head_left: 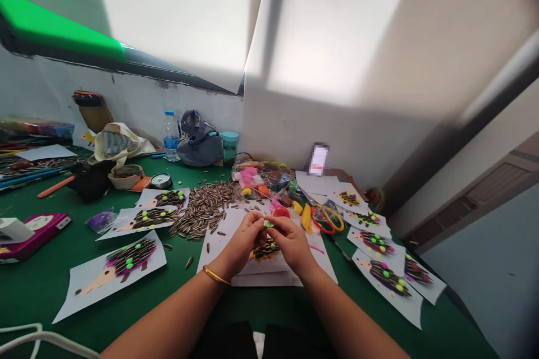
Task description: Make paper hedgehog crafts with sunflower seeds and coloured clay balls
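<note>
My left hand [245,238], with a gold bangle at its wrist, and my right hand [291,241] meet above the white paper in the middle of the table. Between their fingertips both pinch a small light-green piece [268,224], soft-looking like clay; its exact shape is too small to tell. Directly below is a half-hidden hedgehog picture [266,251] with a yellow body and sunflower seeds for spines. It lies on white paper sheets [311,272]. A heap of sunflower seeds [208,202] spreads to the left of the paper.
Finished-looking hedgehog pictures lie left [130,263] and right [385,280]. Behind my hands are bagged coloured clay [256,176] and scissors [328,219]. A phone [319,160] leans on the wall. Further back stand a water bottle [170,137] and a blue-grey bag [200,143].
</note>
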A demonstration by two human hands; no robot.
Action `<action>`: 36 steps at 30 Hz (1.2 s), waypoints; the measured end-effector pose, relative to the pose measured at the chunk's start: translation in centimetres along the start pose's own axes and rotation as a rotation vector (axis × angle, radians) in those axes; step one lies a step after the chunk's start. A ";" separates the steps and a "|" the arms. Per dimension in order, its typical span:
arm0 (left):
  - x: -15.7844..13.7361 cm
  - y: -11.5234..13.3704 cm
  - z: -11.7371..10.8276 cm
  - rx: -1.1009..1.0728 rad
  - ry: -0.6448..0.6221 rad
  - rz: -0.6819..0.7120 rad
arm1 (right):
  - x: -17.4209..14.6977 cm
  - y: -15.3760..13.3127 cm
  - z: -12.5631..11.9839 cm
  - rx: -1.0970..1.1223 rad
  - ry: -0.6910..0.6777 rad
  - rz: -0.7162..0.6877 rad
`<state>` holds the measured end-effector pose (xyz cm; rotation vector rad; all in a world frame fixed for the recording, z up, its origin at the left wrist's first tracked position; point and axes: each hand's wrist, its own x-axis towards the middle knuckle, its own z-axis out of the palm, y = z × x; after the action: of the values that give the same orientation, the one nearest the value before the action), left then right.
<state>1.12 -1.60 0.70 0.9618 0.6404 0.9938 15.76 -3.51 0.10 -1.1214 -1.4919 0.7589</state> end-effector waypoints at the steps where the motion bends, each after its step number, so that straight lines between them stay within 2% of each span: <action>1: 0.0 -0.1 -0.1 0.008 -0.012 0.001 | -0.1 -0.1 0.1 -0.016 0.009 -0.006; 5: 0.3 -0.5 -0.4 0.063 -0.031 0.006 | -0.1 -0.3 0.0 -0.029 0.097 0.006; 9: 0.5 -0.4 -0.6 -0.026 0.062 -0.003 | 0.2 -0.1 -0.7 0.211 0.219 0.032; 12: 0.5 0.0 -0.6 -0.185 0.064 -0.005 | 0.0 -0.2 -0.7 0.281 0.164 0.036; 15: 0.3 0.5 -0.5 -0.384 0.018 -0.047 | -0.7 -0.6 0.4 0.150 0.000 -0.001; 17: 0.2 0.7 -0.3 -0.505 -0.003 -0.097 | -1.3 -0.9 1.5 0.030 -0.070 -0.088; 21: 0.1 1.1 -0.2 -0.638 -0.020 -0.156 | -1.7 -1.2 3.0 -0.180 -0.063 -0.270; 24: 0.1 1.6 -0.4 -0.711 -0.030 -0.191 | -1.7 -1.2 3.0 -0.395 -0.085 -0.422; 28: 0.2 2.4 -1.3 -0.764 0.000 -0.170 | -2.4 -1.5 2.4 -0.684 -0.163 -0.515; 33: 0.6 2.2 -2.0 -0.782 0.082 -0.120 | -3.7 -1.2 3.2 -0.792 -0.351 -0.665; 36: 0.6 1.9 -2.0 -0.746 0.044 -0.174 | -3.4 -0.8 3.5 -0.851 -0.310 -0.676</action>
<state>-1.00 0.06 1.44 0.2237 0.3312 0.9880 12.11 -6.59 -1.20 -0.9843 -2.3872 -0.2297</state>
